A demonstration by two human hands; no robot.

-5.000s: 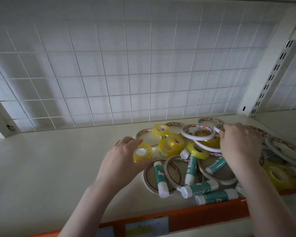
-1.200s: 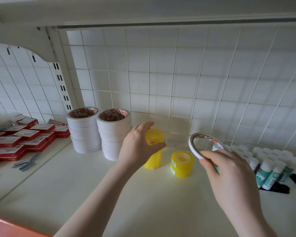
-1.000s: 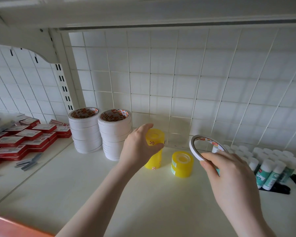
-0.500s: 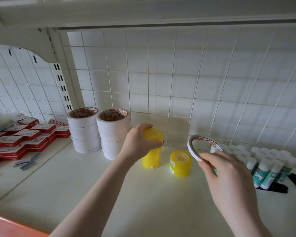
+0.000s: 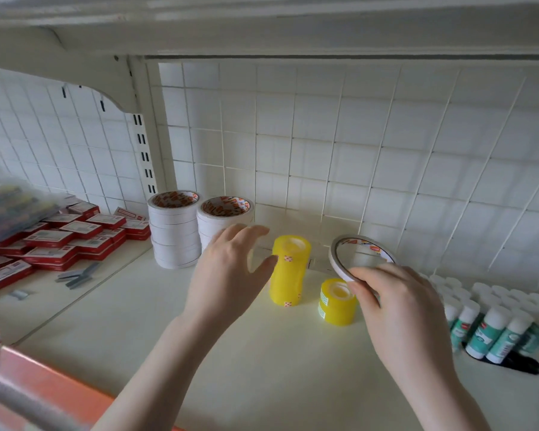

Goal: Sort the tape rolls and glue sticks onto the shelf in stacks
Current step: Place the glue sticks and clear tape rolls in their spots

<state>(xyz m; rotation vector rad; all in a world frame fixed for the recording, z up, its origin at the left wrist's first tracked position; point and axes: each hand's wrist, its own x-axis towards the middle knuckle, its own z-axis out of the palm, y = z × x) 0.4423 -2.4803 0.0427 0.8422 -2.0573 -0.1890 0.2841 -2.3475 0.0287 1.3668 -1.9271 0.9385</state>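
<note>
**Yellow stack stands free; thin roll waits its turn**

The tall yellow stack [image 5: 290, 270] stands upright on the shelf [image 5: 262, 368], a shorter yellow stack [image 5: 337, 301] just beside it to the right. The left hand [image 5: 231, 275] hovers just left of the tall stack, its grip open and empty, fingers spread, apparently clear of it. The right hand [image 5: 399, 309] pinches a thin white tape roll [image 5: 360, 258] by its rim, tilted, probably bound for the white tape stacks [image 5: 196, 228] at the back left. Glue sticks [image 5: 492, 325] stand grouped upright at the right, so each kind keeps its own spot.
</note>
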